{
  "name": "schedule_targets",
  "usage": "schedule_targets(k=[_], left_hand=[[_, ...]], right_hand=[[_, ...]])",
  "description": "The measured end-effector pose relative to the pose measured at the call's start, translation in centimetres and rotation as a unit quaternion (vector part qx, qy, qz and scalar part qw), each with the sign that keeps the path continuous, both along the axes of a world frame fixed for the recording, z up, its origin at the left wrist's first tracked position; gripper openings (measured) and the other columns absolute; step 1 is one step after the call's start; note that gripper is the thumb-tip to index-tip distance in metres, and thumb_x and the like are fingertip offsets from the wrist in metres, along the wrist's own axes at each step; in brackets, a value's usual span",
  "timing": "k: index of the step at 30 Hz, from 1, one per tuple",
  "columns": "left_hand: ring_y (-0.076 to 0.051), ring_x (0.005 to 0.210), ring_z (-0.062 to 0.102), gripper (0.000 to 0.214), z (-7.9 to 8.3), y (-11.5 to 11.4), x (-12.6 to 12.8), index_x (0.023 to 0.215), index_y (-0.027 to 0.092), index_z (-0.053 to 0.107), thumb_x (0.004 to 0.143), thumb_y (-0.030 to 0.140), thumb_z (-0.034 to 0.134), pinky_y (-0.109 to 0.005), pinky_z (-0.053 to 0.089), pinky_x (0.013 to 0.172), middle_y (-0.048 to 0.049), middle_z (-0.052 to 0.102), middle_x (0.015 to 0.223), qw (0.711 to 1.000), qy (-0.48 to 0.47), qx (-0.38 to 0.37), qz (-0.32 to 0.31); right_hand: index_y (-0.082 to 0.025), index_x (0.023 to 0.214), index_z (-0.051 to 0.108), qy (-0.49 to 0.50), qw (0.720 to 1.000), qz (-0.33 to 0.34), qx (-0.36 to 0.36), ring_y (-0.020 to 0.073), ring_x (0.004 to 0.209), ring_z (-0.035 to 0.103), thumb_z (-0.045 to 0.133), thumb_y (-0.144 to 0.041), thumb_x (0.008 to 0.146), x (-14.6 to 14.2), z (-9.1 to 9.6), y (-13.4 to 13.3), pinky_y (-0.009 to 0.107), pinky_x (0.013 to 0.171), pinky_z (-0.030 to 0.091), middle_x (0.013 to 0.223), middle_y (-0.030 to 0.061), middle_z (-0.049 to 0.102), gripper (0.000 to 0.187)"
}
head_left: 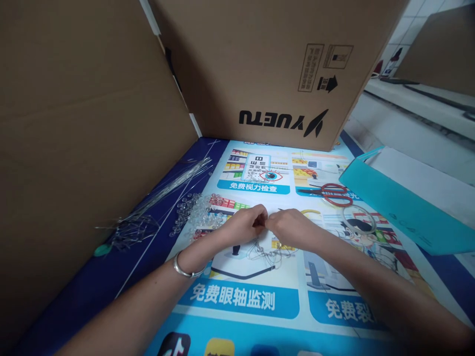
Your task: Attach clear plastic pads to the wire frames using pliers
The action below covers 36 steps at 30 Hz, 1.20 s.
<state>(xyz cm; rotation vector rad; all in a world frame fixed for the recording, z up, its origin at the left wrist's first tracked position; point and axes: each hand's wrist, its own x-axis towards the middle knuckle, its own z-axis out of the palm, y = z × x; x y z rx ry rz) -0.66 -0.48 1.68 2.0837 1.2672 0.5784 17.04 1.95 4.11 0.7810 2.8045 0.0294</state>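
My left hand (247, 225), with a silver bangle on its wrist, is closed in a pinch above the printed sheet. The fingertips of my right hand (293, 227) are pinched too and meet those of the left. Just below both hands is a thin wire strung with clear beads (272, 253); its fine ends loop and spread loosely. It seems to run up to my fingers, but the exact grip between the fingertips is hidden. Left of my left hand is a spread pile of loose clear beads (198, 212).
A bundle of thin wires (174, 185) and a tangle of wire pieces (133, 232) are at left. Red-handled scissors (337, 194), a pale ring-shaped coil (358, 219) and a turquoise box (401, 205) are at right. Tall cardboard (274, 64) walls the back and left.
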Motion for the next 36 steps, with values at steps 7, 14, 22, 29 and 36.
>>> schedule_targets(k=[7,14,22,29,36], left_hand=[[-0.012,0.067,0.055,0.019,-0.1,0.1,-0.1,0.087,0.02,0.05,0.07,0.012,0.05,-0.021,0.039,0.057,0.0015,0.061,0.075,1.0,-0.007,-0.022,-0.005],[-0.013,0.069,0.055,0.021,0.2,0.0,0.0,0.087,0.019,0.05,0.068,0.009,0.049,-0.021,0.039,0.058,0.0008,0.061,0.076,1.0,0.004,-0.013,-0.007],[-0.011,0.064,0.049,0.014,-0.1,0.0,0.1,0.082,0.019,0.052,0.071,0.012,0.047,-0.02,0.033,0.056,0.0023,0.057,0.071,1.0,0.02,0.015,-0.017],[-0.011,0.064,0.048,0.015,-0.4,0.2,0.4,0.068,0.017,0.051,0.08,0.02,0.043,-0.02,0.034,0.059,0.0025,0.053,0.066,0.999,0.025,0.039,-0.018],[-0.013,0.068,0.051,0.013,-0.7,0.2,0.4,0.071,0.017,0.053,0.079,0.018,0.043,-0.021,0.035,0.06,0.0014,0.057,0.069,0.997,0.049,0.054,-0.006]], right_hand=[[-0.018,0.08,0.056,0.014,1.0,-0.02,-0.003,0.0141,0.062,0.055,0.042,-0.015,0.079,0.4,-0.1,0.5,0.024,0.05,0.025,0.079,0.0037,0.062,0.014],[-0.019,0.072,0.056,0.126,0.986,-0.08,-0.069,0.0116,0.065,0.052,0.043,-0.024,0.082,0.8,0.1,0.6,0.023,0.052,0.023,0.076,-0.0006,0.062,0.017],[-0.018,0.067,0.056,0.323,0.901,-0.199,-0.21,0.008,0.056,0.046,0.05,-0.032,0.078,0.7,-1.1,0.7,0.019,0.051,0.029,0.06,-0.0042,0.054,0.019],[-0.017,0.07,0.057,0.377,0.858,-0.22,-0.272,0.0086,0.058,0.047,0.052,-0.034,0.078,0.8,-2.1,0.6,0.019,0.051,0.031,0.061,-0.0041,0.054,0.02],[-0.018,0.072,0.058,0.371,0.891,-0.183,-0.187,0.0095,0.065,0.05,0.053,-0.032,0.081,0.7,-2.3,0.2,0.02,0.058,0.033,0.068,-0.0032,0.058,0.018]])
